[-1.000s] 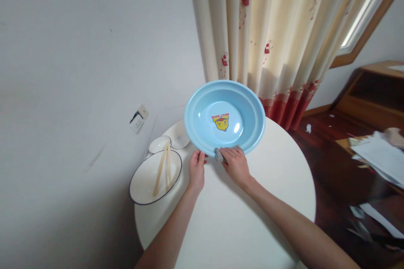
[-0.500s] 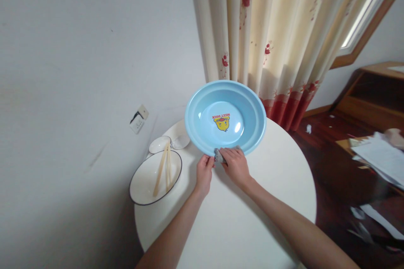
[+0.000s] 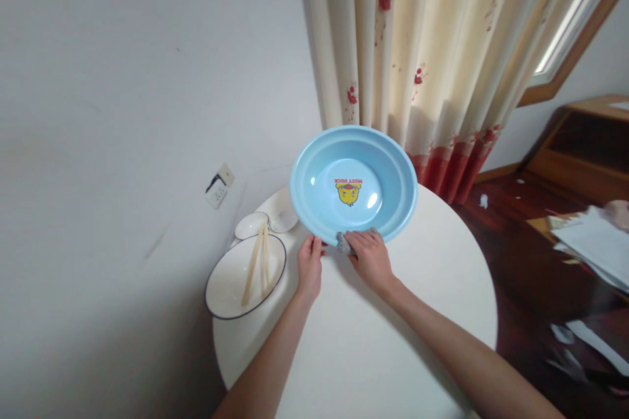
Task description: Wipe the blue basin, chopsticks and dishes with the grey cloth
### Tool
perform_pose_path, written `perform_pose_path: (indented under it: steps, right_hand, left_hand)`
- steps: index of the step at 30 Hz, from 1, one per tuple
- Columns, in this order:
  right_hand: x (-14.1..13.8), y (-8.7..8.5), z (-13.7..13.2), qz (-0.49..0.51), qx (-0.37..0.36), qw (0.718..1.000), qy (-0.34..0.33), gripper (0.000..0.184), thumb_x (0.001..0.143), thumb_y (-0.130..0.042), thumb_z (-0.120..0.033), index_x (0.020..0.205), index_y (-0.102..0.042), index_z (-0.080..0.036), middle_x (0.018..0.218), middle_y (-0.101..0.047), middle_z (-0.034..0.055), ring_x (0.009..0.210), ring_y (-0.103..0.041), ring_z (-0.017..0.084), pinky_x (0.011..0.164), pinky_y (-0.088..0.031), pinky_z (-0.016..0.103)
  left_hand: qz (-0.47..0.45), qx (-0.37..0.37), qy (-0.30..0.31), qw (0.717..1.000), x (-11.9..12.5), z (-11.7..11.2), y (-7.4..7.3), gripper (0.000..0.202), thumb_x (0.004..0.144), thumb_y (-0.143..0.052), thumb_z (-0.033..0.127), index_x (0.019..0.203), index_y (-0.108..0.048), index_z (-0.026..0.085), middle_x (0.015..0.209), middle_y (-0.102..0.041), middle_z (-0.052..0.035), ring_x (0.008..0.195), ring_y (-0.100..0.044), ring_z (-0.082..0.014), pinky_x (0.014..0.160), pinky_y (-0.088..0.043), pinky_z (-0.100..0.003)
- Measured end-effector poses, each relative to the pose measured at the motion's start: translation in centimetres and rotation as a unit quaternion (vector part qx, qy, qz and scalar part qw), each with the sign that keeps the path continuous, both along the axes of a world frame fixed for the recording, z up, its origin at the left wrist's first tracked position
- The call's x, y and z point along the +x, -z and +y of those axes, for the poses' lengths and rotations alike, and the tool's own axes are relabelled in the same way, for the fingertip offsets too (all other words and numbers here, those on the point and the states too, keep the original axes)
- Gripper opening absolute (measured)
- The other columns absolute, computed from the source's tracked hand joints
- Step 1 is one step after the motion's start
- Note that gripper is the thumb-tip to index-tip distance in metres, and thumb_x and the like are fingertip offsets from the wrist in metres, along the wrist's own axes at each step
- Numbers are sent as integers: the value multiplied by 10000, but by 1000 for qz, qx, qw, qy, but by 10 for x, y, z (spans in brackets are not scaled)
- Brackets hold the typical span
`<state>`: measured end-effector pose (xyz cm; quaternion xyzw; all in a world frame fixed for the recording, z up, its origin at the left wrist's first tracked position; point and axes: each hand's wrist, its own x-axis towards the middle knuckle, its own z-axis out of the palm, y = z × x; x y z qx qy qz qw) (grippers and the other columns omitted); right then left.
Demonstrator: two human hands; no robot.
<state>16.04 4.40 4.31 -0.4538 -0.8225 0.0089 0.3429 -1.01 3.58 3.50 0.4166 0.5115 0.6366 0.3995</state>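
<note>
A light-blue plastic basin (image 3: pixel 314 144) with a yellow duck print sits on a round white table (image 3: pixel 442 275). My left hand (image 3: pixel 310 262) pinches the basin's near rim, left of centre, fingers closed. Just to its right, my right hand (image 3: pixel 369 258) is closed on a grey cloth (image 3: pixel 343 243) and presses it over the same near rim. Part of the cloth is hidden beneath the fingers. Inside the basin I see only the print and a bright reflection.
Left of the basin stands a white bowl with a dark rim (image 3: pixel 223 288), with chopsticks (image 3: pixel 253 265) leaning in it. Two small white dishes (image 3: pixel 251 226) sit behind it. A wall socket (image 3: pixel 216 195) with a black plug is at left; a floral curtain (image 3: pixel 432 46) hangs behind.
My left hand has shifted a little left along the rim, away from the cloth. My right hand stays on the cloth at the near rim. The whole view has drifted slightly.
</note>
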Motion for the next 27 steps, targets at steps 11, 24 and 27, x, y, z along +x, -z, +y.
perform_pose_path:
  steps: [11, 24, 27]
  right_hand:
    - [-4, -2, 0, 6, -5, 1000, 4, 355, 890, -598, -126, 1230, -635, -221, 1256, -685, 56, 1143, -621, 225, 1001, -381, 381]
    - [2, -1, -2, -8, 3, 1000, -9, 381, 875, -619, -131, 1244, -632, -222, 1263, -681, 62, 1135, -627, 226, 1002, -382, 380]
    - [1, 1, -3, -3, 7, 1000, -13, 397, 867, -620, -118, 1251, -627, -219, 1266, -681, 60, 1134, -627, 224, 997, -382, 382]
  left_hand:
    - [18, -12, 69, 997, 20, -8, 2, 336, 840, -655, 476, 958, -657, 162, 869, -634, -41, 775, -528, -152, 639, -416, -245]
    - [-54, 2, 16, 998, -4, 1, -3, 325, 796, -715, 466, 892, -641, 164, 835, -609, -15, 729, -515, -123, 663, -411, -234]
    - [-96, 9, 6, 995, -8, 3, -8, 356, 763, -748, 483, 878, -626, 170, 824, -588, -3, 707, -500, -109, 650, -407, -228]
